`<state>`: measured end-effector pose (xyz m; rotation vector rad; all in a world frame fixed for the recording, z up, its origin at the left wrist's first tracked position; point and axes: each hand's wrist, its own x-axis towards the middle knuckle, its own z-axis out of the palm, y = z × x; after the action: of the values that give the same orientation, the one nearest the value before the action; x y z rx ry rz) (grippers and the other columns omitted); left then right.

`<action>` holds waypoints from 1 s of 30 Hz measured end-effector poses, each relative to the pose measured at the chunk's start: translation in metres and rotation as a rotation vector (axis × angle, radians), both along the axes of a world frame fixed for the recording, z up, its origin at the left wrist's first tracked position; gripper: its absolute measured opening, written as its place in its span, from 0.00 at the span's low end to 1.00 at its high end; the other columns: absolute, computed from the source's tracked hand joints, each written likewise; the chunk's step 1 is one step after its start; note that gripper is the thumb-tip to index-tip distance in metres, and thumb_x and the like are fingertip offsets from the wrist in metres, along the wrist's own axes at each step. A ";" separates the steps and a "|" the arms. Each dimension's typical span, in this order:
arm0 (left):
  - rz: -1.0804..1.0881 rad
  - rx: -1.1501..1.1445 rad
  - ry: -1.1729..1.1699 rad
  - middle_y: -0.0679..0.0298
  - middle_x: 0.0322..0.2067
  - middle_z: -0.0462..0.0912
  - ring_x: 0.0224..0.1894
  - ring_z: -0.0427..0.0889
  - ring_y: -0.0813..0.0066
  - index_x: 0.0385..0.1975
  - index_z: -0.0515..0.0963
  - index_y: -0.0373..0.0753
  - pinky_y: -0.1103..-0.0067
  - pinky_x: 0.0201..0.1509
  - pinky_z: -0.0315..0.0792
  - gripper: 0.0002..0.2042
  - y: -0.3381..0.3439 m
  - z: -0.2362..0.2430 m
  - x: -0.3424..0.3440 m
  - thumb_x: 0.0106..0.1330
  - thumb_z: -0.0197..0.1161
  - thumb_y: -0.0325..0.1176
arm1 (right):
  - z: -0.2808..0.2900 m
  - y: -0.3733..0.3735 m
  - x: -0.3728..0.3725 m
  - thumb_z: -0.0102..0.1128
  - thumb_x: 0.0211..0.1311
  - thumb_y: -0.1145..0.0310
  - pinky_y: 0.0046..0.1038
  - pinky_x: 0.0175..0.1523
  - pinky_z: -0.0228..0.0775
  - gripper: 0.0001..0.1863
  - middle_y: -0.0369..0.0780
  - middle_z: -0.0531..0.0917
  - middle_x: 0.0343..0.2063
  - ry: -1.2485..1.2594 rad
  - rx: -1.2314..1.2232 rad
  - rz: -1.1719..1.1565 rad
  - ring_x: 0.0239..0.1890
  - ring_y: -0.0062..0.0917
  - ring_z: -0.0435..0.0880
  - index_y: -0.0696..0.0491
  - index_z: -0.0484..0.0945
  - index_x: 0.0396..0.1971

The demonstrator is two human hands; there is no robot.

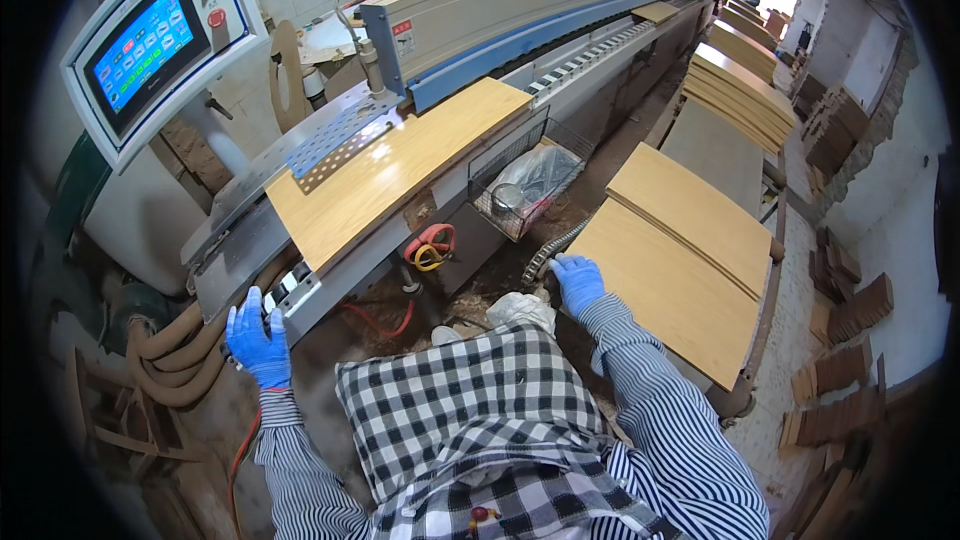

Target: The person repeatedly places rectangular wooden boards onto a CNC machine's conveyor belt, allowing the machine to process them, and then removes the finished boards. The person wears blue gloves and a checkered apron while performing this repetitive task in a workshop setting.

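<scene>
My left hand [258,342], in a blue glove, is open beside the near end of the machine bed, its fingers spread near a black-and-white roller strip [289,287]. On the bed lies a light wood-grain panel [400,168], partly under a perforated blue metal plate [335,147]. My right hand [579,285], also blue-gloved, rests at the near left corner of another wood-grain panel [660,290]; its fingers look stretched out, though their undersides are hidden. A second panel [690,210] lies just beyond that one.
A control screen [148,52] stands at the left. A wire basket [528,180] holding a plastic bag hangs on the machine [540,20]. Red-handled pliers or scissors [430,243] hang below the bed. Panel stacks [735,85] line the right; hoses [175,355] curve at lower left.
</scene>
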<state>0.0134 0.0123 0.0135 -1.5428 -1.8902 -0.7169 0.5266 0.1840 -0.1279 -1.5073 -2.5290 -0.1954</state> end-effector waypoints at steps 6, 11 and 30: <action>0.035 0.052 0.003 0.58 0.45 0.82 0.47 0.79 0.63 0.52 0.77 0.38 0.66 0.65 0.63 0.18 -0.002 -0.004 0.004 0.63 0.59 0.38 | 0.014 -0.073 -0.020 0.52 0.59 0.69 0.38 0.55 0.67 0.19 0.44 0.79 0.48 0.181 -0.104 0.044 0.48 0.38 0.77 0.52 0.74 0.51; 0.027 0.077 0.016 0.59 0.45 0.82 0.47 0.79 0.63 0.51 0.77 0.38 0.66 0.64 0.64 0.17 0.000 -0.004 0.003 0.64 0.59 0.37 | 0.018 -0.166 -0.006 0.57 0.60 0.62 0.38 0.50 0.71 0.14 0.46 0.82 0.40 0.689 -0.248 0.004 0.41 0.40 0.79 0.54 0.78 0.41; -0.032 -0.018 -0.123 0.59 0.51 0.79 0.55 0.75 0.65 0.52 0.75 0.41 0.65 0.68 0.58 0.21 -0.011 0.005 0.004 0.60 0.62 0.40 | -0.002 -0.212 0.168 0.61 0.61 0.63 0.31 0.34 0.70 0.09 0.34 0.82 0.30 2.441 -0.470 -0.592 0.27 0.24 0.78 0.48 0.77 0.39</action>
<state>0.0177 0.0012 0.0189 -1.5754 -1.9693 -0.8289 0.6949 -0.0280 -0.1296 -0.9192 -0.1298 1.2793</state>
